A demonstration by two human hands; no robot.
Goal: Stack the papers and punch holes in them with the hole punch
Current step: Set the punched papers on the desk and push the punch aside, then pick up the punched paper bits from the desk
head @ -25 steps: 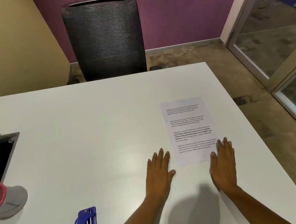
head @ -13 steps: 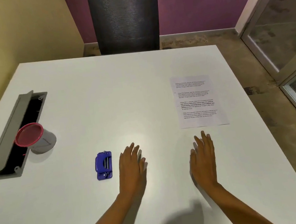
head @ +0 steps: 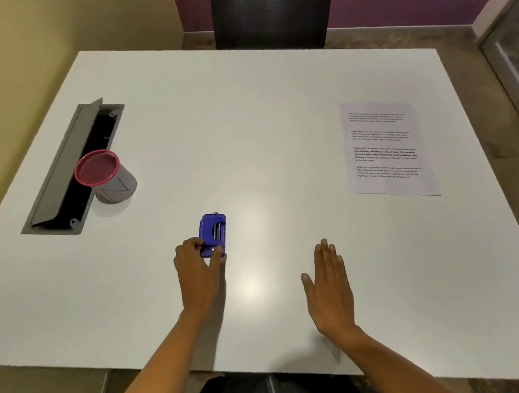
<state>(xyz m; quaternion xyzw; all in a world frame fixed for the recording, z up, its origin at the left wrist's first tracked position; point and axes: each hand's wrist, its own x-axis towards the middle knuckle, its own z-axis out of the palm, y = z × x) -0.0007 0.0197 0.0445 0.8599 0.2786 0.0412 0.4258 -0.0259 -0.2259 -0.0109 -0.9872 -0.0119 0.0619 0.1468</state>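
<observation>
A small blue hole punch (head: 213, 232) lies on the white table (head: 241, 116) near its front middle. My left hand (head: 198, 272) has its fingers curled around the punch's near end, thumb on the left side and fingers on the right. The printed papers (head: 384, 148) lie flat as one stack at the right side of the table. My right hand (head: 328, 286) rests flat and empty on the table, fingers together, well short of the papers.
A grey cup with a red rim (head: 107, 176) stands at the left beside an open grey cable hatch (head: 65, 175) set in the tabletop. A dark chair (head: 272, 3) is behind the far edge. Glass doors stand at the right.
Both hands left the papers and pulled back. My left hand moved left and closed on the hole punch. The camera tilted down and to the left.
</observation>
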